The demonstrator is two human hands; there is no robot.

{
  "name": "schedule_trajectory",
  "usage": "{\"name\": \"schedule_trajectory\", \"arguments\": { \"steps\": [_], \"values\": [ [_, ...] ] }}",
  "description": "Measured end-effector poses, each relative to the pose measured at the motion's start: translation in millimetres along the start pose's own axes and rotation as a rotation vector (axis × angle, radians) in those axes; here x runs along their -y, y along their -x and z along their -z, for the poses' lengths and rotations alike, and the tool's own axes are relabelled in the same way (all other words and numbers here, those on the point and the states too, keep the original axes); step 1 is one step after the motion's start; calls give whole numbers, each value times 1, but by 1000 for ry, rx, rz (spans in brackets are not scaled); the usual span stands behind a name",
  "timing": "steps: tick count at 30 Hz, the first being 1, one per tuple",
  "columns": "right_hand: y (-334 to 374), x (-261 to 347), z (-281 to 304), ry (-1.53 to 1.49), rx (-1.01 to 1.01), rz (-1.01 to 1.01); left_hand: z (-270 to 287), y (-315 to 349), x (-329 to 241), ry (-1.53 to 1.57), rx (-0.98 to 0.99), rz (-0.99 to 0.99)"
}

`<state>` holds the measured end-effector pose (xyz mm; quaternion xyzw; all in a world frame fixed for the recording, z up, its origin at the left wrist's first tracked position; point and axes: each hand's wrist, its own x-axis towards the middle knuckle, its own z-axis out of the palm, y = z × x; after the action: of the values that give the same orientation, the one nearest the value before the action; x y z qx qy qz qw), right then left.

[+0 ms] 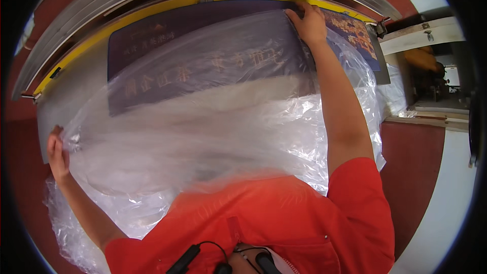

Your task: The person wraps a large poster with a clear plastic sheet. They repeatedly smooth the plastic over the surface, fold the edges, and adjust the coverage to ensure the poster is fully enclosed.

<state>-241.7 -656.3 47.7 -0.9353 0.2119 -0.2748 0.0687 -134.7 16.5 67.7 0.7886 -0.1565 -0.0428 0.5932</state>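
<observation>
left hand (58, 153) pinches plastic film (304, 116), partway over dark printed panel (187, 19), upper left bare; right hand (309, 24), grip unclear.

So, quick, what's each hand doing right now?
Left hand: closed, apparently holding the clear plastic film.
Right hand: at the top edge of the dark panel; grip cannot be told.

Dark red floor (413, 155), pale band (449, 185) along the right.
</observation>
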Motion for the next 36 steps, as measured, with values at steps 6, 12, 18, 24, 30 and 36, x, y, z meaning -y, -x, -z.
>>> {"name": "schedule_trajectory", "arguments": {
  "steps": [6, 12, 18, 24, 30, 36],
  "values": [
    [3, 25, 11, -125, -138, 108, -21, -1, -32, 356, -296, 22],
    [9, -9, 14, -555, 52, -274, -39, -82, -30, -153, -477, 53],
    [-58, -33, -7, -398, -120, -379, -76, -210, 42, -324, -532, 61],
    [-48, -33, -8, -263, 15, -643, -111, -213, 39, -620, -643, 149],
    [-45, -27, -17, -169, -133, -597, -67, -226, 83, -1203, -517, -12],
    [-44, -21, -9, -157, -76, -640, -64, -233, 86, -1238, -437, 132]
  ]
}}
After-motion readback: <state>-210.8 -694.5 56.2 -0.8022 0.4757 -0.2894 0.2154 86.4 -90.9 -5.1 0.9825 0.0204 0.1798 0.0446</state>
